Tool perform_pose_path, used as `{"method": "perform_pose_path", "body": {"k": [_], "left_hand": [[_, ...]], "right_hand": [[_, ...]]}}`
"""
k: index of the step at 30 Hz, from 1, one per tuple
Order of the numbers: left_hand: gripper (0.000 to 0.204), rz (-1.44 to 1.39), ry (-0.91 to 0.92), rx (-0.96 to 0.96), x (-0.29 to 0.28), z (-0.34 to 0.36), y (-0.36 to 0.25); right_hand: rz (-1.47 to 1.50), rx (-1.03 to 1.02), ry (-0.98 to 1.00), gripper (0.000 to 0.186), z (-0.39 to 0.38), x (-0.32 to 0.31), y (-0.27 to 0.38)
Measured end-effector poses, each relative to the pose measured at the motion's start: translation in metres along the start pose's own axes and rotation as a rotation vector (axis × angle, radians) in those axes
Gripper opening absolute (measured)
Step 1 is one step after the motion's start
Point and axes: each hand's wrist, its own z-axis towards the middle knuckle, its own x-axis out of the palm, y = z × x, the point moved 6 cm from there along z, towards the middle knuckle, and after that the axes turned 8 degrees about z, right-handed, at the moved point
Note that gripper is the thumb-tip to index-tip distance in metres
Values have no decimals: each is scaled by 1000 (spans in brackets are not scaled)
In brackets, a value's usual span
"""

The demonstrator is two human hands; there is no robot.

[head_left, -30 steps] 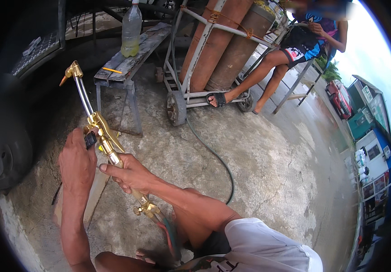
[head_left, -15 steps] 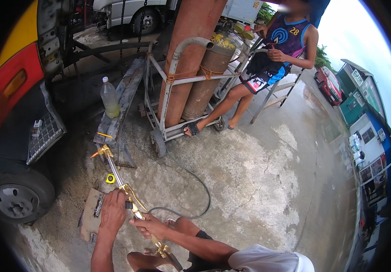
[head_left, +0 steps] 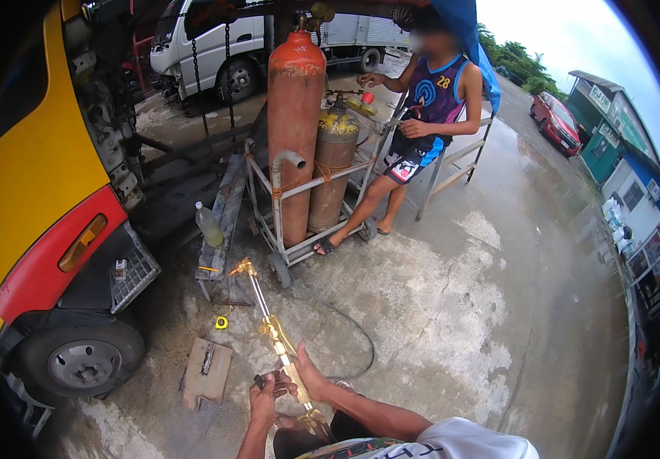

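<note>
A brass-coloured cutting torch (head_left: 276, 333) slants up and left in front of me, its bent tip pointing left over the concrete. My right hand (head_left: 315, 376) is closed round its handle, thumb along the top. Close beside the handle, my left hand (head_left: 263, 399) pinches a small dark object (head_left: 260, 380) whose kind I cannot make out; its fingertips reach to the torch's side. Beyond the hands, on the ground, lie a brown flat plate (head_left: 217, 384) with a short dark metal piece (head_left: 208, 359) on it, and a yellow tape measure (head_left: 221, 322).
A wheeled cart (head_left: 279, 205) carries a tall orange cylinder (head_left: 295, 138) and a brown one (head_left: 333, 180). A person (head_left: 431, 96) sits beside it. A bottle (head_left: 209, 226) stands on a narrow bench (head_left: 228, 191). A truck wheel (head_left: 83, 362) is at left; a hose (head_left: 370, 336) curves across the concrete.
My view has tilted up, showing more of the cylinders and truck. My left hand has moved back along the torch, from its front part to beside the handle. The right hand keeps its grip.
</note>
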Motion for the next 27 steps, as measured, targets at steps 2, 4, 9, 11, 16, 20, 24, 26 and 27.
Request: {"method": "perform_pose_path", "body": {"k": [2, 4, 9, 11, 16, 20, 24, 26, 27], "left_hand": [[38, 13, 68, 13, 28, -18, -10], [39, -7, 55, 52, 44, -22, -16], [42, 259, -61, 156, 96, -12, -24], [47, 191, -4, 136, 129, -10, -27], [72, 15, 226, 233, 258, -11, -60], [67, 264, 240, 244, 315, -15, -90], [72, 311, 337, 311, 347, -3, -124], [67, 161, 294, 382, 367, -1, -152], [64, 93, 268, 412, 372, 3, -160]], "right_hand": [[-29, -40, -18, 74, -12, -16, 10], [-20, -43, -18, 67, -33, -19, 26], [-22, -152, 63, 65, -89, -54, 70], [-53, -160, 111, 65, -112, -73, 99], [-158, -243, 185, 69, -162, -122, 173], [-234, -279, 264, 70, -194, -116, 234], [-399, -268, 343, 81, -196, -108, 274], [-646, -272, 423, 94, -199, -95, 302], [-722, -293, 448, 94, -194, -88, 315]]}}
